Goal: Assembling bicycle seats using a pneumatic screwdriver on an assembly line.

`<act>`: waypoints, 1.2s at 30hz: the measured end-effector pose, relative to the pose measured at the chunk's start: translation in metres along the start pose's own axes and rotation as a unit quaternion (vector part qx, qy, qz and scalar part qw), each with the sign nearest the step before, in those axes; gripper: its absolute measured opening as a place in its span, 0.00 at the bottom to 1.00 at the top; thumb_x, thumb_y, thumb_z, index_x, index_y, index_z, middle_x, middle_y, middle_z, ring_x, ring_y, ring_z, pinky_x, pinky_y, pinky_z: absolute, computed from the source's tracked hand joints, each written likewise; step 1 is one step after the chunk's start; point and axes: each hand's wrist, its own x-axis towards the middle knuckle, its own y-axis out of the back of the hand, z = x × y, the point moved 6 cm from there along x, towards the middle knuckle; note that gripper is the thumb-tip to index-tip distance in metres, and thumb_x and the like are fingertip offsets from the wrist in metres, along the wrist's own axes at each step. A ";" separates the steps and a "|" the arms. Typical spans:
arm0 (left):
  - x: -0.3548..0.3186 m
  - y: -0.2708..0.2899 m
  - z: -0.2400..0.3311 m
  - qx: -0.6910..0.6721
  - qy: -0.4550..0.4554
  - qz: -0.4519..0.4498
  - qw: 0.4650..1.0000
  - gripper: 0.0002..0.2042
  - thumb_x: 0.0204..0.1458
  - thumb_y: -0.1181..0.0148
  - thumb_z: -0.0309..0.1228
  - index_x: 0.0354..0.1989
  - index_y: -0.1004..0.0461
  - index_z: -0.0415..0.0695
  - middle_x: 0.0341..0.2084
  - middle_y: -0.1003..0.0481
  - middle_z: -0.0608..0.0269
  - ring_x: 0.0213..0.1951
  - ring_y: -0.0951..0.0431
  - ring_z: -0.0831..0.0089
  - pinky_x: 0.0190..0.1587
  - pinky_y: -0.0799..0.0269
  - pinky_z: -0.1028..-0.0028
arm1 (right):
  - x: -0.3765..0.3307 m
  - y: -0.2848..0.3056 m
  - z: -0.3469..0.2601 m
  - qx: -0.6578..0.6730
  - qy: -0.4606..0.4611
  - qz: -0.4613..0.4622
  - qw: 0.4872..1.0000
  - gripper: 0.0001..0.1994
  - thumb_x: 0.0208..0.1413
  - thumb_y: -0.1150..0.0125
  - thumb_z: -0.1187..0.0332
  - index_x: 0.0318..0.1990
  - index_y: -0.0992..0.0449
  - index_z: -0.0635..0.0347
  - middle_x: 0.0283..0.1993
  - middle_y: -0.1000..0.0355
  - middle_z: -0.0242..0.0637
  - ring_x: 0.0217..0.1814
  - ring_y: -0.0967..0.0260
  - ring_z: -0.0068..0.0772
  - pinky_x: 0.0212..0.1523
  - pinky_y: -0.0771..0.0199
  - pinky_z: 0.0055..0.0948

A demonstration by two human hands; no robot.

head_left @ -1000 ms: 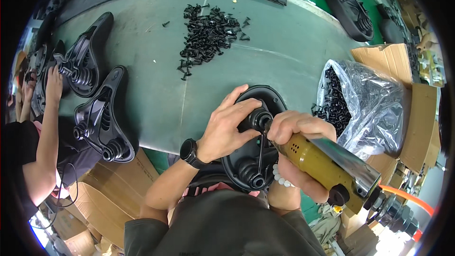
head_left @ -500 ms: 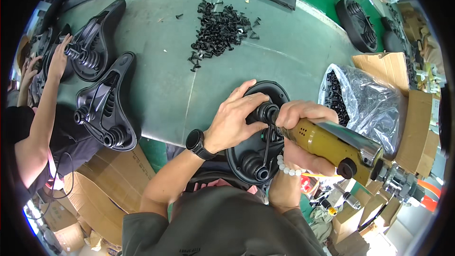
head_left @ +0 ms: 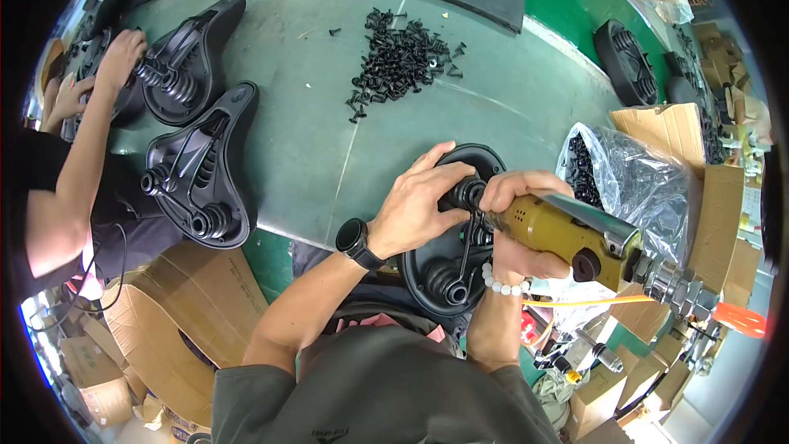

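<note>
An upturned black bicycle saddle (head_left: 422,267) with coil springs and metal rods on its underside rests in front of me at the table's near edge. My left hand (head_left: 417,207) grips its far end, thumb and fingers around one spring. My right hand (head_left: 526,222) is wrapped round a yellow and silver air screwdriver (head_left: 552,228), its front end against that same spring. The tool's tip and any screw there are hidden. Orange fittings sit at the tool's rear end.
Black screws (head_left: 403,57) lie heaped on the green table (head_left: 288,131). Two upturned saddles (head_left: 209,197) stand at left, where another person's hand (head_left: 123,57) works. An open carton (head_left: 719,214) with a plastic bag (head_left: 637,173) of black parts is at right; another saddle (head_left: 626,62) lies beyond.
The view has shifted slightly, moving the table and saddles rightward. The air screwdriver's rear end has swung a little away from me. Both hands keep their grip. The other person's hand has moved slightly farther away.
</note>
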 end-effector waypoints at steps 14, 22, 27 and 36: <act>0.003 0.003 0.006 0.003 -0.036 -0.001 0.999 0.28 0.35 0.29 0.29 0.51 0.27 0.43 0.49 0.26 0.56 0.63 0.38 0.51 0.61 0.37 0.59 | 0.006 0.004 -0.004 0.102 0.034 0.028 0.994 0.54 0.32 0.40 0.22 0.47 0.32 0.73 0.26 0.31 0.43 0.26 0.31 0.38 0.28 0.28 0.31; 0.002 0.036 0.018 -0.178 -0.033 0.001 0.983 0.41 0.41 0.37 0.31 0.67 0.48 0.36 0.64 0.40 0.49 0.68 0.46 0.58 0.70 0.57 0.60 | 0.001 -0.002 -0.003 0.002 -0.072 0.027 0.997 0.50 0.37 0.43 0.23 0.49 0.34 0.68 0.28 0.32 0.41 0.28 0.34 0.34 0.29 0.31 0.31; 0.051 0.041 0.167 0.024 -0.205 0.087 0.975 0.41 0.26 0.26 0.39 0.54 0.35 0.36 0.40 0.26 0.52 0.42 0.24 0.54 0.42 0.27 0.62 | -0.001 0.001 -0.004 0.064 -0.125 0.011 0.990 0.46 0.35 0.27 0.38 0.52 0.33 0.69 0.32 0.29 0.44 0.33 0.31 0.35 0.34 0.30 0.28; 0.065 0.031 0.184 0.079 -0.174 -0.051 0.980 0.27 0.42 0.36 0.33 0.47 0.40 0.31 0.23 0.29 0.52 0.28 0.25 0.51 0.35 0.27 0.58 | 0.002 -0.005 -0.017 0.065 -0.076 0.058 0.993 0.48 0.35 0.32 0.33 0.53 0.33 0.68 0.32 0.29 0.44 0.32 0.31 0.36 0.33 0.30 0.29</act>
